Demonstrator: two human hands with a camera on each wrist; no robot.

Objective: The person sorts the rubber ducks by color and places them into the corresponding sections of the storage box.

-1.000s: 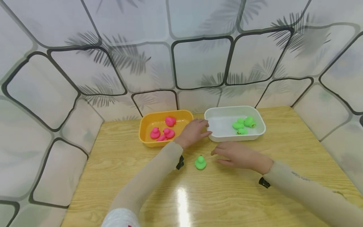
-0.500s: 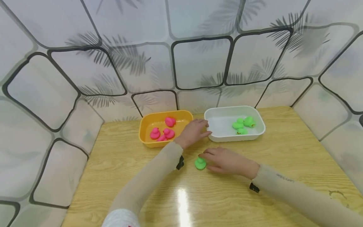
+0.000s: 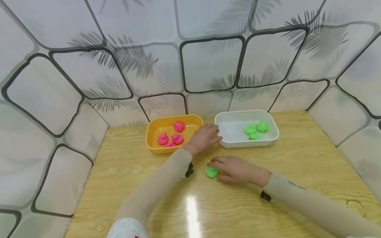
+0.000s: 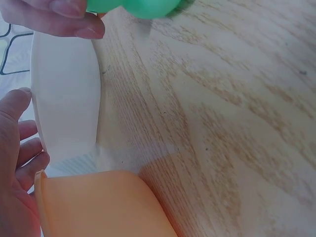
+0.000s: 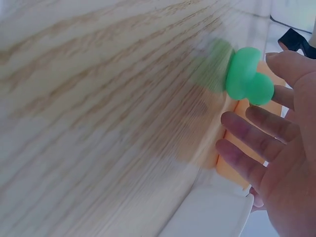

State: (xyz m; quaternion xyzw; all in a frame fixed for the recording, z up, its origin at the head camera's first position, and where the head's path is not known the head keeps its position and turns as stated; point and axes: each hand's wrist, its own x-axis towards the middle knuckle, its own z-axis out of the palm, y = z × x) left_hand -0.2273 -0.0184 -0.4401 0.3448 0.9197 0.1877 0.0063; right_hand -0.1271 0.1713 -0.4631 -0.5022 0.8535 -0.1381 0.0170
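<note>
A green rubber duck is on the wooden table in front of the two containers. My right hand pinches it between thumb and index finger; in the right wrist view the duck sits at the fingertips while the other fingers spread apart. My left hand reaches over the front right corner of the orange container. Its relaxed fingers rest at the left end of the white container, near the rim in the left wrist view, and hold nothing.
Several pink rubber ducks lie in the orange container. Several green ducks lie at the right side of the white one. A patterned wall stands right behind both containers. Bare wooden table extends to the left and front.
My right hand has moved left and slightly down from beside the green duck and now has it between thumb and index finger. The left hand has stayed in place.
</note>
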